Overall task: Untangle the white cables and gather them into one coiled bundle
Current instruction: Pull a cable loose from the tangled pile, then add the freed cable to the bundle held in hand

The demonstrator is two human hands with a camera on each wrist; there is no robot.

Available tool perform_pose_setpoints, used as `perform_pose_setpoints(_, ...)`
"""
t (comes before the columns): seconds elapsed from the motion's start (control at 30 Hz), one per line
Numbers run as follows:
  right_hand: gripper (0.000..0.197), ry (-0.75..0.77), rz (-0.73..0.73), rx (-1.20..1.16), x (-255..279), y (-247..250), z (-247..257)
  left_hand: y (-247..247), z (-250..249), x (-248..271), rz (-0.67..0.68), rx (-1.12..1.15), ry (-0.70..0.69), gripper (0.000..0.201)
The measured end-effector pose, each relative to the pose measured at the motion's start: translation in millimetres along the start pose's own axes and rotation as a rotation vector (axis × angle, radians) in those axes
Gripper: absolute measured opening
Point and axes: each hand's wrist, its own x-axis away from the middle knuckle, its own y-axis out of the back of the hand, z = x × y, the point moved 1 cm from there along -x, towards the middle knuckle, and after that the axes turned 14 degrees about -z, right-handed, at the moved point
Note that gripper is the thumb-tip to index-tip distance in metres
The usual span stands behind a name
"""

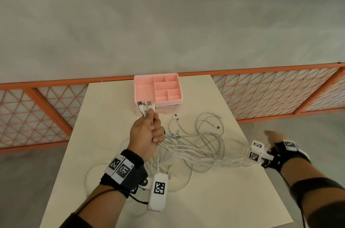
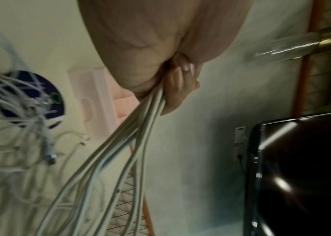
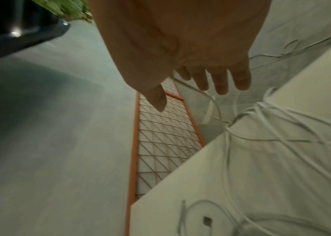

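Observation:
Several white cables [image 1: 201, 145] lie tangled across the middle of the cream table [image 1: 104, 108]. My left hand [image 1: 147, 130] grips a bunch of them, with their USB plugs [image 1: 146, 106] sticking up above my fist. In the left wrist view the gripped cables [image 2: 132, 135] run down out of my curled fingers [image 2: 180, 83]. My right hand [image 1: 274, 138] hovers at the table's right edge with its fingers [image 3: 221, 83] spread straight. Loose cable strands [image 3: 261, 124] stretch to the table's right edge below it; it holds nothing I can see.
A pink compartment tray [image 1: 158, 89] stands at the table's far edge, just behind my left fist. An orange mesh fence [image 1: 280, 89] runs behind the table. A dark purple round object [image 2: 47, 95] lies under the cables. A black screen [image 2: 306, 175] stands off to one side.

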Motion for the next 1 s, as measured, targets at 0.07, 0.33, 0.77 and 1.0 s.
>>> perform_pose_setpoints(0.07, 0.053, 0.057, 0.016, 0.053, -8, -20, -7, -15, -13, 6, 0.047, 0.018, -0.044, 0.036)
perform_pose_setpoints(0.33, 0.03, 0.95, 0.665, -0.193, 179, -97, 31, -43, -26, 2, 0.027, 0.055, -0.159, 0.036)
perform_pose_setpoints(0.77, 0.033, 1.119, 0.307, 0.857, 72, -126, -55, 59, -89, -39, -0.276, 0.195, -0.245, 0.042)
perform_pose_setpoints(1.0, 0.024, 0.926, 0.074, 0.991, -13, -66, -76, 106, -105, -48, -0.362, 0.261, -0.2, 0.043)
